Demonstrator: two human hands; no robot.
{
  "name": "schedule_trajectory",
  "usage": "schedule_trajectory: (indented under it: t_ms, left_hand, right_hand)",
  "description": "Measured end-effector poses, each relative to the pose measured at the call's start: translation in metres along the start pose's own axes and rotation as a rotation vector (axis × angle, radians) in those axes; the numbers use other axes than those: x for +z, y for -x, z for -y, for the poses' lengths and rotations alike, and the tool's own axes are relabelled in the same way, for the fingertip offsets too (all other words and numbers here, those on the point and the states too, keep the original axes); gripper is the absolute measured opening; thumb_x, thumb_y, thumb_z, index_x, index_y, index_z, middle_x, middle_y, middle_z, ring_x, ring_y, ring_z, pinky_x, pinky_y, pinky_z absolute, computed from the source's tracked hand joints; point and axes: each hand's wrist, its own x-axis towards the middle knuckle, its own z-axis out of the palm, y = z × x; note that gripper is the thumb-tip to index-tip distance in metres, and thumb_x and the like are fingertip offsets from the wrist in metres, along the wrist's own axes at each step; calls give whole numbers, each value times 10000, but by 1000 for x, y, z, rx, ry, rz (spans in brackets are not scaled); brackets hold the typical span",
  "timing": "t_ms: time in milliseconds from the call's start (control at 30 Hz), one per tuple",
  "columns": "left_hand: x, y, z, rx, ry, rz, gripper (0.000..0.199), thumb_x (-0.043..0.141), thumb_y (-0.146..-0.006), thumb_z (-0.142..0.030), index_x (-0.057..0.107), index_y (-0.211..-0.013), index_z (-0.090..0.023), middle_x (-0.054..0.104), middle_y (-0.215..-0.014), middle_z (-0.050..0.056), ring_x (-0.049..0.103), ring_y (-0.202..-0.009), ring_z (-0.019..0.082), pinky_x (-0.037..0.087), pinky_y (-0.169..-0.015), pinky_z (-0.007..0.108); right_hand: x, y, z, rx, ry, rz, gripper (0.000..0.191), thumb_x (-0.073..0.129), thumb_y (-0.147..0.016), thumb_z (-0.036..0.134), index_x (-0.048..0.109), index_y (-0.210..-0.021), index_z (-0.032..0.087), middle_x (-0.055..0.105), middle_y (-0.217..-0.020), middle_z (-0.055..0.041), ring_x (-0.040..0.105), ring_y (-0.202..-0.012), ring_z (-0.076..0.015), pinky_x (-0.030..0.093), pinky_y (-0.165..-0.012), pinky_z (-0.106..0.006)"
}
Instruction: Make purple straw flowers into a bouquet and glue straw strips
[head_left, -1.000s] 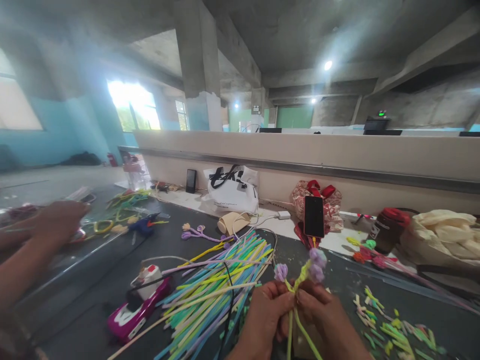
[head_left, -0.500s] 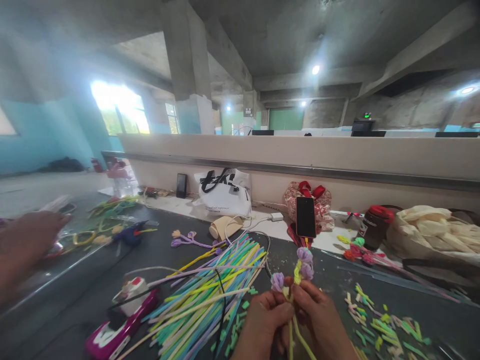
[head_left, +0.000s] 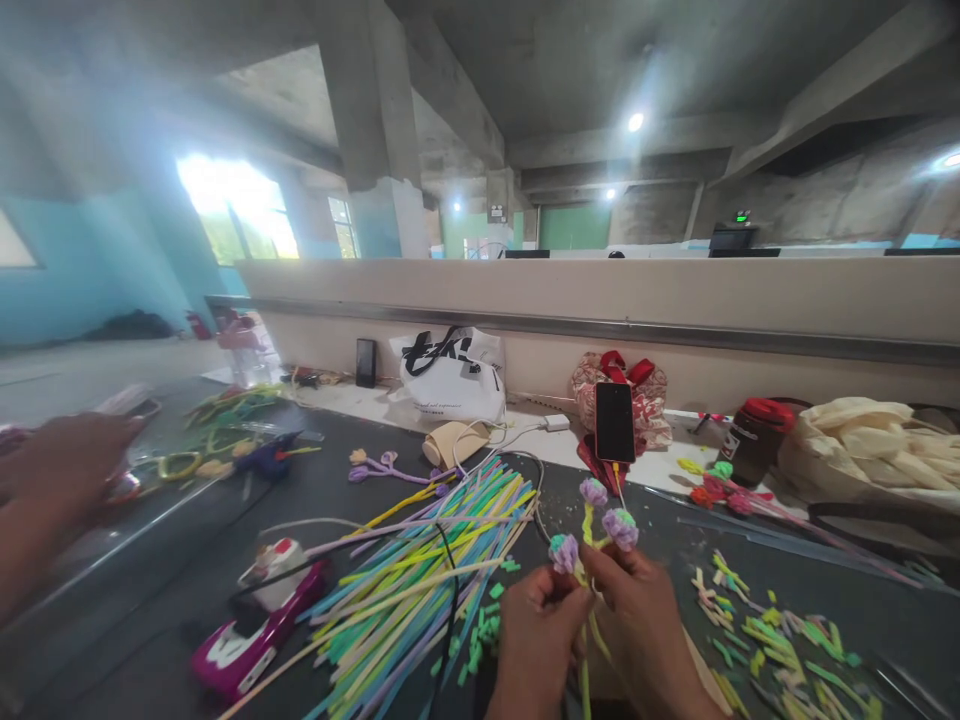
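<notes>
Both hands are at the lower right of the head view, close together around one pipe-cleaner flower with yellow-green stems. Three purple blooms stand above my fingers: a left bloom, an upper bloom and a right bloom, with mint green showing on them. My left hand pinches the stem under the left bloom. Thumb and fingers of my right hand close on the stems just below the right bloom. The exact grip points are partly hidden by the fingers.
A pile of pipe cleaners lies left of my hands, crossed by a black cable. Cut pieces lie at right. A purple-and-white device stands lower left. A phone leans behind. Another person's hand is at far left.
The upper and right blooms, stacked close together before, now stand apart, and their green parts face me. My hands have shifted slightly right. The view has moved a little.
</notes>
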Motion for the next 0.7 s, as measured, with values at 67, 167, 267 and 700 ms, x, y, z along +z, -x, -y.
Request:
schedule_trajectory:
  t_ms: [67, 167, 267, 700]
  left_hand:
    - [2, 2, -1, -16, 9, 32, 201, 647, -535, -318, 545, -557, -146, 426, -306, -72, 362, -271, 58, 256, -322, 176]
    - [3, 3, -2, -93, 68, 110, 243, 628, -555, -357, 566, -620, -131, 468, -326, -54, 362, -258, 64, 244, -301, 176]
    - [2, 5, -4, -123, 196, 221, 287, 632, -575, -388, 567, -670, -125, 499, -349, -39, 373, -257, 63, 238, -301, 171]
    - [1, -2, -1, -211, 372, 284, 312, 708, -472, -379, 537, -533, -126, 494, -352, -26, 336, -261, 35, 220, -328, 176]
  right_hand:
    - [0, -1, 1, 65, -21, -7, 300, 669, -537, 380, 503, -461, 142, 452, -398, 51, 401, -387, -87, 332, -394, -206]
    - [-2, -2, 0, 139, -78, 27, 306, 678, -523, 393, 510, -480, 141, 465, -403, 52, 394, -381, -83, 324, -392, -206]
    - [-2, -3, -3, 186, -147, 89, 315, 692, -509, 410, 528, -507, 141, 479, -407, 52, 401, -374, -84, 315, -384, -206]
    - [2, -2, -6, 268, -312, 129, 350, 691, -539, 428, 648, -693, 118, 558, -460, 15, 528, -467, -140, 385, -429, -213]
